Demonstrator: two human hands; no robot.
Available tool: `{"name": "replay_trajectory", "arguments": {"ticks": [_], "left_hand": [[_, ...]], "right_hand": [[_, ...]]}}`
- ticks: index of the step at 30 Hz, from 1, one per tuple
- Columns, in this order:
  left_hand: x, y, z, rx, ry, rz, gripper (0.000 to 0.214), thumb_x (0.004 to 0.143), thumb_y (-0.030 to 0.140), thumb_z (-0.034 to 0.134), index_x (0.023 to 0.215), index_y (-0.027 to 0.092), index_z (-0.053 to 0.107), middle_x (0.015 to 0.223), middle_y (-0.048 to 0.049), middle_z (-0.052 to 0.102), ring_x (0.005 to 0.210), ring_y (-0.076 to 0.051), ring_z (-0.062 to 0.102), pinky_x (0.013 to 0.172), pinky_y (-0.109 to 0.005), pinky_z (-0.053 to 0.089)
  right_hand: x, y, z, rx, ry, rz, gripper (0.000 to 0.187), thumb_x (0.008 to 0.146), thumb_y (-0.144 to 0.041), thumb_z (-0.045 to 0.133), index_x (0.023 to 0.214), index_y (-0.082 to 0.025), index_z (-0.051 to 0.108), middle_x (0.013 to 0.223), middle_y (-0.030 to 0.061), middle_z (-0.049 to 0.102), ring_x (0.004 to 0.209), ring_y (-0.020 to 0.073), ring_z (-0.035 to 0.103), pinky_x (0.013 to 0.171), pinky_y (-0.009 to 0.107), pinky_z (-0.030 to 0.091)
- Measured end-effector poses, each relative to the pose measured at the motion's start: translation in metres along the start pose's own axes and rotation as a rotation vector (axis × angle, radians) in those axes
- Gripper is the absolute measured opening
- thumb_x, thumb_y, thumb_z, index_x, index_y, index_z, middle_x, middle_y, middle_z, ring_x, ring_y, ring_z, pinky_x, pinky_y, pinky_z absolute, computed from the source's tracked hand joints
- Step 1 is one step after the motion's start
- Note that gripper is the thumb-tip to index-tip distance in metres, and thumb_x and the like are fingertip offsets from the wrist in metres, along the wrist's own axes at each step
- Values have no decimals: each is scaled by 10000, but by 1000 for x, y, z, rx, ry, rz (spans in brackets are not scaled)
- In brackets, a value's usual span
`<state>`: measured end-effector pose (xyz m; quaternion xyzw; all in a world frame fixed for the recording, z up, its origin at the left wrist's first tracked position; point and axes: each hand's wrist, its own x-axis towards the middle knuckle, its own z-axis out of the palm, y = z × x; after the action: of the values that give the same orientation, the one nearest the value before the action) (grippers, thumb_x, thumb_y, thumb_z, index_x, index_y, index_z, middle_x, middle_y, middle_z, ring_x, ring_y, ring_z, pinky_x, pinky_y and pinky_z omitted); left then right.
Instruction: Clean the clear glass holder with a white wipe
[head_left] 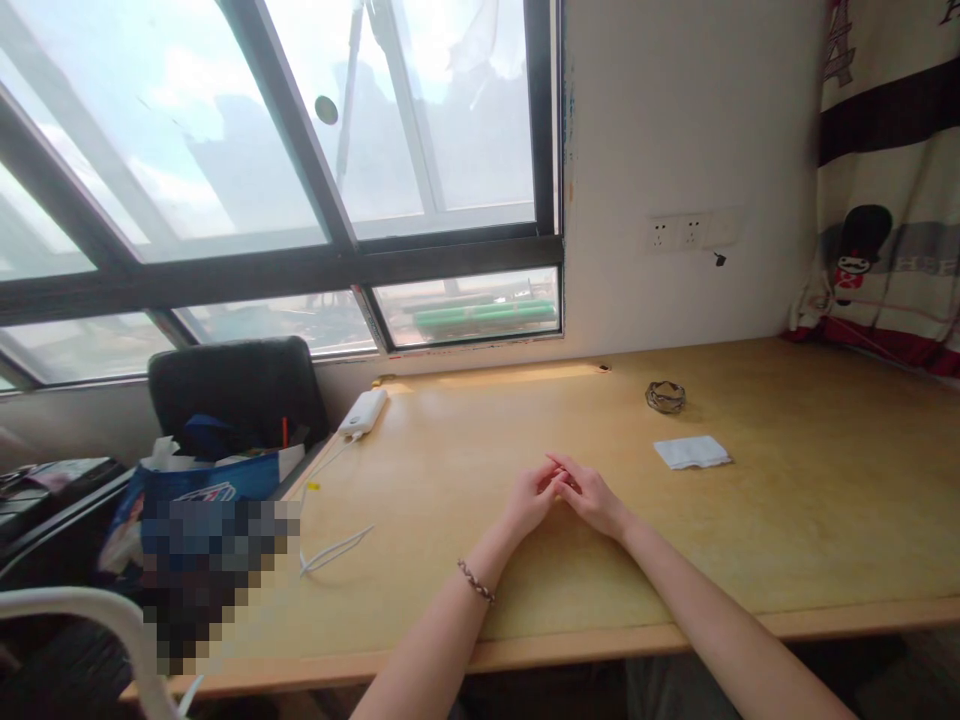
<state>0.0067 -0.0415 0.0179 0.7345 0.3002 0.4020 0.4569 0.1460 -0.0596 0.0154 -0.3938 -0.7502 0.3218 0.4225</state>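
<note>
My left hand (pixel 534 497) and my right hand (pixel 590 492) meet over the middle of the wooden table (pixel 450 590). Their fingers are folded loosely together, the right fingers lying across the left ones. I see nothing held between them, though part of the fingers is hidden. A dark braided bracelet (pixel 475 582) circles my left wrist. To the right of my hands lies a flat white piece of folded paper or tissue (pixel 691 452). Behind it sits a ring-shaped, dark woven or coiled object (pixel 665 397).
At the table's left back edge lies a white power bank (pixel 364 412) with a white cable (pixel 337 546). A black chair (pixel 236 385) and a blue bag (pixel 195 487) stand left. Wall sockets (pixel 691 232) and a curtain (pixel 892 200) are at the right, a window (pixel 442 120) ahead.
</note>
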Motion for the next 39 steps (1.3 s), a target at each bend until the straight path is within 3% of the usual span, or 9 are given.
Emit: {"name": "replay_trajectory", "arguments": {"ticks": [9, 39], "left_hand": [[1, 3, 0, 25, -3, 2, 347, 802, 385, 415, 930, 105, 577, 841, -77, 628, 767, -166, 571, 670, -248, 437], [1, -8, 1, 113, 52, -26, 282, 779, 314, 458, 931, 122, 597, 802, -66, 633, 727, -163, 556, 699, -278, 441]], "right_hand": [[0, -3, -1, 8, -4, 1, 414, 819, -352, 417, 1206, -208, 378, 1002, 60, 583, 874, 169, 565, 774, 309, 449], [1, -4, 0, -17, 10, 2, 376, 833, -351, 381, 1182, -211, 403, 944, 57, 607, 833, 169, 575, 736, 309, 454]]}}
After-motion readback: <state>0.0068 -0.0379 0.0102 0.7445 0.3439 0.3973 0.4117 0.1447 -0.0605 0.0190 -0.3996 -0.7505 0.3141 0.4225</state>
